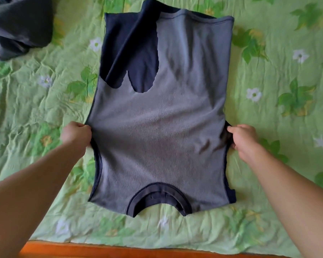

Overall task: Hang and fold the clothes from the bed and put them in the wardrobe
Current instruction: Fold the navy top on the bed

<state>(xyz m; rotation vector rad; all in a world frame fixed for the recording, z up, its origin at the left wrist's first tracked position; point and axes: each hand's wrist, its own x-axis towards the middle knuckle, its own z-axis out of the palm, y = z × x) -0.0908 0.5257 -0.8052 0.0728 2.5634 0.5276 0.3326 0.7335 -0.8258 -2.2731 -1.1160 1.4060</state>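
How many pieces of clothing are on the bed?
2. The top lies spread on the bed, left hand and right hand gripping its sides. A dark heap lies far left, cut off by the frame; it may hide more.

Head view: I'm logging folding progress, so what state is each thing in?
Sleeveless top: spread out, neckline nearest the person, far-left part folded over.
Left hand: grips the top's left edge.
Right hand: grips the top's right edge.
Dark garment: crumpled, unfolded.
Bedsheet: wrinkled.
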